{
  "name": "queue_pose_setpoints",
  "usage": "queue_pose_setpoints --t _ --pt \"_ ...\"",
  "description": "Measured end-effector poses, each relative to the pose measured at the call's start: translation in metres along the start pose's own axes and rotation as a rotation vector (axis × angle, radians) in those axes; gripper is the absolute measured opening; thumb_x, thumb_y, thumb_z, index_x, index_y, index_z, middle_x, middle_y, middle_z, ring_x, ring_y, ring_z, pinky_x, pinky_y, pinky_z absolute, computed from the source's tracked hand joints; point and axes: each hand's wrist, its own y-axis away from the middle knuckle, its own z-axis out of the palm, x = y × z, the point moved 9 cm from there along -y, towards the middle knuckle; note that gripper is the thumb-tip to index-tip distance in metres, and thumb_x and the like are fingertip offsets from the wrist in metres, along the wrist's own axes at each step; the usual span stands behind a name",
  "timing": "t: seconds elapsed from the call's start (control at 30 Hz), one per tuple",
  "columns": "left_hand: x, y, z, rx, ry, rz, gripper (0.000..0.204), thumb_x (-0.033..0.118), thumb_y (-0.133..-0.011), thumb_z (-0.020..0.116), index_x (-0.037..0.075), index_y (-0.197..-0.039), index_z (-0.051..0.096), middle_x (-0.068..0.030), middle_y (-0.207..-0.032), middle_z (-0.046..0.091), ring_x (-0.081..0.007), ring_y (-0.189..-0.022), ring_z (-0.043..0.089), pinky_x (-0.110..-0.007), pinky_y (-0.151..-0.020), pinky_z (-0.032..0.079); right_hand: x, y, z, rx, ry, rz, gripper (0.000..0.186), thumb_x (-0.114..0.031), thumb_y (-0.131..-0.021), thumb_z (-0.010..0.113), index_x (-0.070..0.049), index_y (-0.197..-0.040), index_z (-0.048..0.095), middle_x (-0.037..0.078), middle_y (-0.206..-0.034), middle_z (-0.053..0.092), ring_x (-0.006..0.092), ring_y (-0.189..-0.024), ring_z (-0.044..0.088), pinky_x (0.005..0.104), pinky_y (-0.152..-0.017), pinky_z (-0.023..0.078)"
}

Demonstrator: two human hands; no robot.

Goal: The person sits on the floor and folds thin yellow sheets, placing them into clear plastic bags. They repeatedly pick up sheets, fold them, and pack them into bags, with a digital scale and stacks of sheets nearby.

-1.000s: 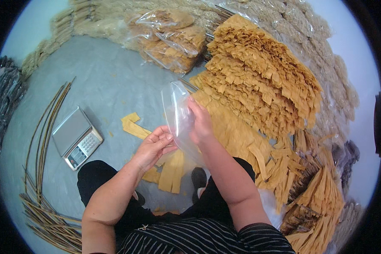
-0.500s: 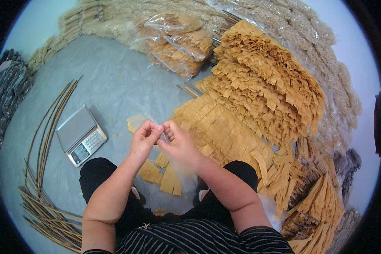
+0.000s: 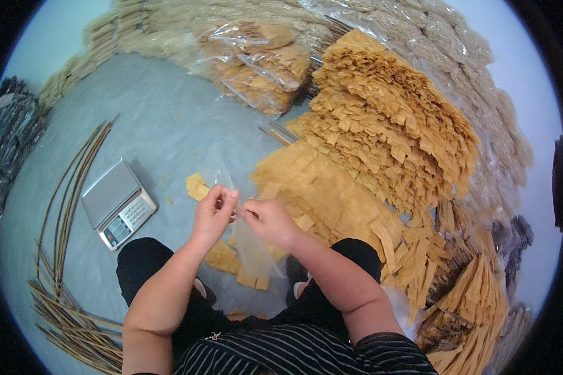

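Observation:
A clear, limp plastic bag (image 3: 254, 250) hangs between my hands over the floor in front of my knees. My left hand (image 3: 215, 210) pinches it with thumb and fingers near its middle. Just to the right, my right hand (image 3: 266, 220) is closed in a pinch on the bag's edge, a small gap from the left. Part of the film stands up behind my left fingers, and the rest droops below. Under the bag lie loose yellow-brown flat pieces (image 3: 221, 257), which look like dried tofu skin. Another such piece (image 3: 196, 186) lies beyond my left hand.
A digital scale (image 3: 112, 194) stands at left beside long thin brown sticks (image 3: 69, 200). To the right, a tall stack of yellow-brown sheets (image 3: 394, 119) rises behind a flat layer of them (image 3: 331, 187). A filled clear bag (image 3: 256, 69) lies at the back, before pale bundles (image 3: 156, 28).
My hands have drawn slightly apart and lower, the right moving down. The bag between them has shifted, and its lower part now hangs more plainly in view.

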Motion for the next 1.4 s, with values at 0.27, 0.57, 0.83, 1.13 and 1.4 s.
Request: queue_pose_setpoints --t 0.27,0.57,0.83,1.13,1.4 --pt "-0.008 0.014 0.02 -0.177 0.175 -0.169 0.016 0.024 -0.093 0.056 0.009 -0.094 0.051 -0.0016 -0.083 0.06 -0.0102 -0.074 0.061 -0.024 -0.062 0.051 0.048 -0.004 0.003 0.039 -0.549 0.307 0.013 -0.012 -0.081 0.06 0.0 -0.077 0.065 0.006 -0.067 0.064 0.0095 -0.063 0.056 0.0284 -0.058 0.046" --pt "-0.018 0.02 0.023 -0.189 0.186 -0.271 0.021 0.026 -0.093 0.056 0.009 -0.103 0.049 -0.0056 -0.089 0.063 -0.0148 -0.08 0.064 -0.025 -0.063 0.051 0.072 -0.001 0.027 -0.034 -0.563 0.42 0.01 -0.009 -0.083 0.061 -0.002 -0.077 0.061 0.0 -0.068 0.06 0.0067 -0.061 0.053 0.0231 -0.054 0.043" --pt "-0.031 0.02 0.019 -0.181 0.17 -0.36 0.026 0.026 -0.095 0.052 0.004 -0.109 0.049 -0.0066 -0.093 0.062 -0.0164 -0.08 0.064 -0.027 -0.066 0.054 0.052 0.001 0.024 0.012 -0.35 0.336 0.009 -0.006 -0.081 0.061 -0.001 -0.074 0.06 0.0 -0.066 0.059 0.006 -0.059 0.052 0.024 -0.052 0.042" --pt "-0.044 0.005 0.014 -0.172 0.246 -0.35 0.021 0.023 -0.093 0.052 0.005 -0.102 0.058 -0.0048 -0.092 0.062 -0.0145 -0.078 0.063 -0.025 -0.066 0.055 0.07 -0.007 0.04 -0.002 -0.528 0.286 0.013 -0.012 -0.081 0.064 -0.002 -0.074 0.058 0.003 -0.066 0.06 0.0094 -0.062 0.056 0.0265 -0.055 0.045" --pt "-0.052 -0.004 -0.004 -0.203 0.301 -0.272 0.02 0.019 -0.09 0.056 0.005 -0.102 0.063 -0.0056 -0.093 0.066 -0.0138 -0.083 0.064 -0.03 -0.072 0.055 0.092 -0.02 0.043 -0.064 -0.526 0.218 0.014 -0.011 -0.086 0.063 -0.006 -0.096 0.056 0.0 -0.086 0.057 0.0096 -0.076 0.054 0.0243 -0.066 0.046"
